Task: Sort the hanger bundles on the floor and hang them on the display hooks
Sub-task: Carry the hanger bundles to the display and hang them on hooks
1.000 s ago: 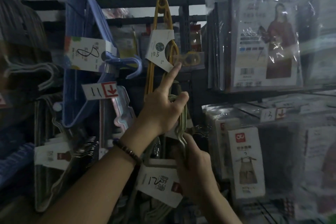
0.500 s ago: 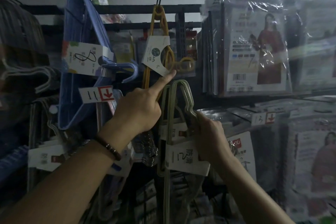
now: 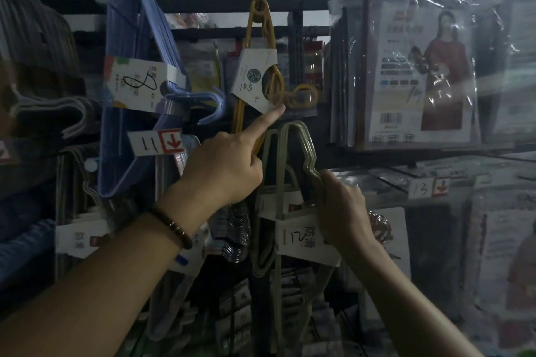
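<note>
A bundle of pale green hangers [image 3: 285, 162] with a white paper band marked 12 is raised in front of the rack, hooks uppermost. My right hand [image 3: 342, 206] grips it by the neck, just under the hooks. My left hand [image 3: 224, 166] is beside the bundle with three fingers curled and the index finger stretched up, its tip touching the white tag of a yellow hanger bundle [image 3: 261, 66] that hangs from a black cord. A blue hanger bundle [image 3: 136, 72] with a paper band hangs to the left. No display hook is clear to see behind the green hangers.
A dark shelf frame [image 3: 220, 4] runs across the back. Plastic-wrapped apron packs [image 3: 420, 72] fill the right side. Price tags marked 11 [image 3: 158, 142] and 13 [image 3: 429, 187] stick out from the rack. More banded hanger bundles [image 3: 78, 229] hang at the lower left.
My right hand has lifted the green hanger bundle from low down up to the level of my left hand. My left hand let go of the hooks and kept its index finger on the yellow bundle's tag.
</note>
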Motion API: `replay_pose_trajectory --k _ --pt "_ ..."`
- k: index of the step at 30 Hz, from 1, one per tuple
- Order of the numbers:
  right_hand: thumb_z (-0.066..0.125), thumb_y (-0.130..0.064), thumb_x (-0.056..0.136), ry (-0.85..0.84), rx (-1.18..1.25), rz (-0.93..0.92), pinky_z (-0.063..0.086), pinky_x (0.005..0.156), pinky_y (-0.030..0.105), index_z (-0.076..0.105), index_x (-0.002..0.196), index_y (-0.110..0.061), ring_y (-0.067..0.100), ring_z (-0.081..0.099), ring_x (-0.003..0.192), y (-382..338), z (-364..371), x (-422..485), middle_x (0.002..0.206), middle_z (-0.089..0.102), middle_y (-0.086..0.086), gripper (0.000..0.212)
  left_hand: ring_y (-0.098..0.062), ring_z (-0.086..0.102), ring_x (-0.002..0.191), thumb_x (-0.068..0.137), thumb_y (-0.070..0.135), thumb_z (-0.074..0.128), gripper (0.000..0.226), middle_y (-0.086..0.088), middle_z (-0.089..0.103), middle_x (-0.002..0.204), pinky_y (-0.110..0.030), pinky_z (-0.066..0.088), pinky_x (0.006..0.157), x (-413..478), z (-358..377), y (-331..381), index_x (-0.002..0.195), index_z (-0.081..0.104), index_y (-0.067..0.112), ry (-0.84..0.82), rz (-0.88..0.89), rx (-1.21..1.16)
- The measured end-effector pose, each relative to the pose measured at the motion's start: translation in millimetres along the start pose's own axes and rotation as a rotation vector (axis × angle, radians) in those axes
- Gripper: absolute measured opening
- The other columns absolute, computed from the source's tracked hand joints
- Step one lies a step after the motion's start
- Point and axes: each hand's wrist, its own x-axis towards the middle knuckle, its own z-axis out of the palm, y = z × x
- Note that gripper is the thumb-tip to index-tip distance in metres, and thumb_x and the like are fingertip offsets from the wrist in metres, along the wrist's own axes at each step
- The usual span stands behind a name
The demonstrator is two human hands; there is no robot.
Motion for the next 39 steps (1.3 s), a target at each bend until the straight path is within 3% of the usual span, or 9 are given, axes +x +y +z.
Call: replay_pose_trajectory --k 4,9,18,22,25,29,32,36,39 --pt "0.049 -0.023 0.108 -0.090 -0.073 0.106 0.037 0.045 0.033 0.059 0.099 -0.021 0.023 0.054 0.060 -0.7 10.0 17.2 0.073 0.058 0.002 0.013 -0.022 0.058 0.046 0.096 0.021 0.055 0.099 -0.001 0.059 0.055 -0.040 0.058 0.046 -2.1 2.4 2.0 0.153 -0.010 0.069 -0.008 -0.007 0.023" --pt "0.043 -0.013 0.093 -0.231 -0.177 0.167 0.061 0.063 0.044 0.063 0.105 -0.014 0.041 0.071 0.082 5.8 50.7 44.9 0.088 0.070 0.016 0.024 -0.024 0.063 0.053 0.095 0.024 0.057 0.102 -0.001 0.064 0.063 -0.044 0.061 0.053 -4.3 4.2 6.1 0.151 -0.015 0.069 -0.026 -0.022 0.024" --pt "0.049 -0.013 0.106 -0.396 -0.229 0.237 0.049 0.075 0.036 0.060 0.129 0.000 0.038 0.069 0.112 19.8 93.4 78.8 0.125 0.068 0.021 0.029 -0.019 0.064 0.052 0.096 0.028 0.062 0.104 0.002 0.066 0.064 -0.041 0.060 0.051 -4.2 10.2 9.4 0.152 -0.016 0.067 -0.029 -0.053 0.047" --pt "0.047 -0.024 0.108 -0.423 -0.248 0.297 0.054 0.096 0.045 0.023 0.158 0.005 0.042 0.059 0.129 19.3 103.0 67.6 0.150 0.049 0.030 0.063 -0.013 0.066 0.055 0.098 0.033 0.063 0.102 0.006 0.069 0.070 -0.039 0.060 0.051 -13.6 5.1 10.4 0.154 -0.016 0.064 -0.080 -0.064 0.047" --pt "0.058 -0.029 0.102 -0.217 -0.105 0.247 0.050 0.100 0.052 0.018 0.160 -0.006 0.047 0.049 0.134 6.3 87.6 23.0 0.154 0.040 0.027 0.074 -0.004 0.061 0.056 0.100 0.048 0.061 0.077 0.012 0.066 0.079 -0.031 0.056 0.056 -49.2 -9.6 2.4 0.157 0.010 0.061 -0.187 -0.084 0.038" --pt "0.056 -0.035 0.101 -0.113 0.095 0.145 0.054 0.080 0.044 0.051 0.133 -0.021 0.038 0.062 0.109 -33.5 51.2 -68.5 0.120 0.066 0.012 0.035 0.001 0.061 0.076 0.097 0.066 0.053 0.038 0.020 0.063 0.093 -0.027 0.055 0.067 -147.8 -29.1 -26.7 0.134 0.049 0.059 -0.428 -0.216 0.110" --pt "0.054 -0.041 0.097 -0.323 0.139 0.033 0.054 0.065 0.043 0.059 0.100 -0.024 0.035 0.069 0.085 -84.6 58.4 -135.2 0.086 0.073 0.004 0.018 -0.004 0.062 0.087 0.097 0.065 0.051 0.030 0.020 0.065 0.101 -0.029 0.051 0.066 -234.8 -38.3 -64.9 0.120 0.058 0.047 -0.552 -0.369 0.250" --pt "0.052 -0.036 0.100 -0.848 0.109 -0.241 0.050 0.059 0.042 0.058 0.090 -0.028 0.022 0.065 0.070 -176.2 103.5 -207.4 0.075 0.062 -0.007 0.014 -0.010 0.057 0.075 0.100 0.050 0.054 0.024 0.018 0.061 0.094 -0.031 0.050 0.061 -368.7 -61.2 -116.8 0.086 0.053 0.030 -0.709 -0.631 0.261" --pt "0.052 -0.031 0.107 -1.173 0.179 -0.411 0.050 0.060 0.042 0.054 0.084 -0.030 0.018 0.059 0.065 -249.5 139.0 -273.2 0.075 0.060 -0.005 0.022 -0.010 0.055 0.068 0.099 0.049 0.057 0.023 0.009 0.056 0.082 -0.033 0.050 0.058 -469.9 -94.1 -133.6 0.086 0.052 0.030 -0.732 -0.817 0.232"
